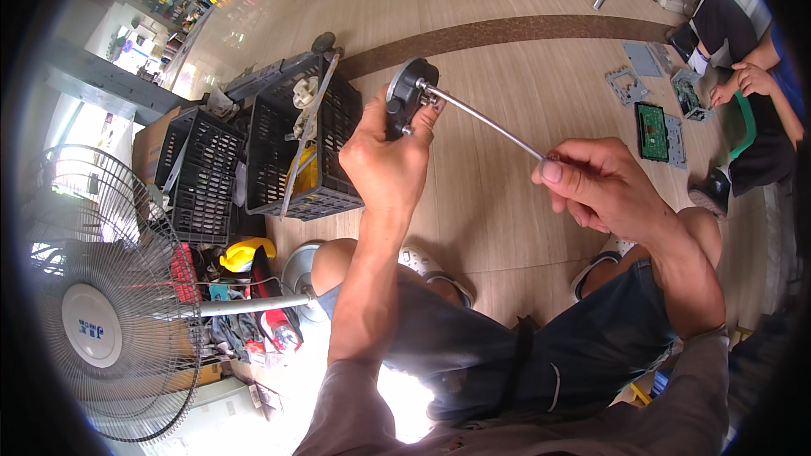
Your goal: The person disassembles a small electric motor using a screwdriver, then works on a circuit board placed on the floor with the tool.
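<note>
My left hand (387,165) is raised in front of me, its fingers wrapped round a round black part (405,93) with a silvery rim and metal studs. Between the thumb and fingers of my right hand (610,184) is one end of a long thin metal rod (494,124). The rod slants up and left, and its thicker tip meets the face of the black part near the studs. Whatever handle the rod has is hidden in my right hand, so its exact kind cannot be told.
Black plastic crates (269,165) holding parts stand at the left, beyond a standing fan (114,312). A yellow object (247,255) and tools lie near the fan's pole. At the right, another person's hands (743,84) are near a green circuit board (651,131) and metal plates on the floor.
</note>
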A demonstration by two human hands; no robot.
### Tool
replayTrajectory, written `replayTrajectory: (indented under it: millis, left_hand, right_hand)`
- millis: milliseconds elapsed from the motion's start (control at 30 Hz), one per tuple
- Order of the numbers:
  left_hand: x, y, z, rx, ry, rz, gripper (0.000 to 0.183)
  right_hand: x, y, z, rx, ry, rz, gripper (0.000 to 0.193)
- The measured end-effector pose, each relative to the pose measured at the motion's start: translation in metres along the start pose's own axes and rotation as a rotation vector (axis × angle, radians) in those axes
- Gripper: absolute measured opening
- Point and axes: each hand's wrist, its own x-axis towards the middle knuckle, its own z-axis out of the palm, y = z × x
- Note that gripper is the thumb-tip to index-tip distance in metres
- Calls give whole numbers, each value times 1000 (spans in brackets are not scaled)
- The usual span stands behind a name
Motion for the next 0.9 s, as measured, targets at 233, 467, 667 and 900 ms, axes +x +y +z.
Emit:
replayTrajectory:
  millis: [233, 467, 667, 900]
  left_hand:
    - [0, -3, 1, 19, 1, 7, 44]
    - [1, -1, 0, 24, -2, 5, 45]
    - [1, 0, 0, 13, -2, -7, 44]
    - [1, 0, -1, 15, 0, -7, 44]
  right_hand:
    - [-2, -6, 0, 91, -1, 50, 31]
    - [2, 5, -1, -58, 131, -116, 29]
    - [0, 2, -1, 55, 54, 7, 27]
    - [-1, 1, 1, -62, 97, -23, 37]
